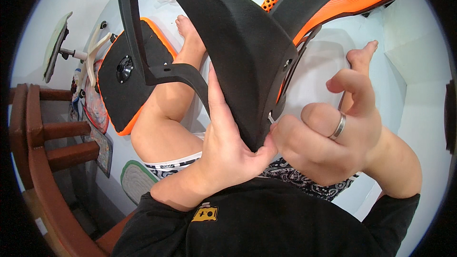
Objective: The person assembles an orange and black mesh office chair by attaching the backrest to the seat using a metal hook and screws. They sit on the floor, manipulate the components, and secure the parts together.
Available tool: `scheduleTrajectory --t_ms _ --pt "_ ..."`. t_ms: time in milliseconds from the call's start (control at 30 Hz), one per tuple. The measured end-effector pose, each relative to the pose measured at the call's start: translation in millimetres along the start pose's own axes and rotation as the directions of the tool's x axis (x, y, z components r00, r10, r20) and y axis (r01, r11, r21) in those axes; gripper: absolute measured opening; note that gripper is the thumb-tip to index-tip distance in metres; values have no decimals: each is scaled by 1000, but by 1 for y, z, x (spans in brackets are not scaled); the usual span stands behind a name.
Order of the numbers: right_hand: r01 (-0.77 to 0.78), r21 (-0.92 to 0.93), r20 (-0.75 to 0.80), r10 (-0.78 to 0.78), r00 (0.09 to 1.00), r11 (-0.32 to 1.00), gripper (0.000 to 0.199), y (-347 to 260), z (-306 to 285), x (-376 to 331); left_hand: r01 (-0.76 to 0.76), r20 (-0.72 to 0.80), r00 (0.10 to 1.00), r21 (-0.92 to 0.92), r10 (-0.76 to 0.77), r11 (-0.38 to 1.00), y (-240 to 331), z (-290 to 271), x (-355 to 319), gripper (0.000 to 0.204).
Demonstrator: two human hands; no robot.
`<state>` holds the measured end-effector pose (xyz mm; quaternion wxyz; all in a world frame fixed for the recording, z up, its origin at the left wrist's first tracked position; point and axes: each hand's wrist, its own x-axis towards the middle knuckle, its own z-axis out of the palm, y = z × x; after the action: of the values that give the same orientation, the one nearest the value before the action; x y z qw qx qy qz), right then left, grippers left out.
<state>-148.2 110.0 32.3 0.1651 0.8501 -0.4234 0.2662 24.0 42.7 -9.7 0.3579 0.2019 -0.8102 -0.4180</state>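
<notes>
A large black chair part [238, 43] with a curved armrest frame [134, 28] rises in front of me, leaning over my lap. My left hand [228, 138] is closed around its lower end, fingers along the near face and thumb at the bottom corner. At a hole near that corner, a small silver metal piece [271, 118] sticks out. My right hand [328, 138] pinches this piece between thumb and curled fingers, while its forefinger is raised; whether it is a screw or a tool tip cannot be made out. A second hole [287, 63] sits higher on the same edge.
An orange mesh chair back [350, 2] extends to the far right. A black seat with orange edging [119, 95] lies left of my leg. Further left stand a white chair base [94, 57] and brown wooden furniture [35, 147]. A grey mat [135, 183] lies on the floor.
</notes>
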Motion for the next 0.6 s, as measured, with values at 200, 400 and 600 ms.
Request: scheduleTrajectory --t_ms 200,400,600 --pt "-2 -21 41 3 999 1000 31 -6 -2 6 58 -4 998 -40 -58 998 -2 3 -4 104" --pt "-28 26 5 28 1000 999 33 -3 0 4 48 -12 999 71 -47 996 1 0 -4 108" --pt "-5 77 -8 6 1000 997 34 2 1 2 66 -32 997 34 -65 997 -3 3 -6 110"
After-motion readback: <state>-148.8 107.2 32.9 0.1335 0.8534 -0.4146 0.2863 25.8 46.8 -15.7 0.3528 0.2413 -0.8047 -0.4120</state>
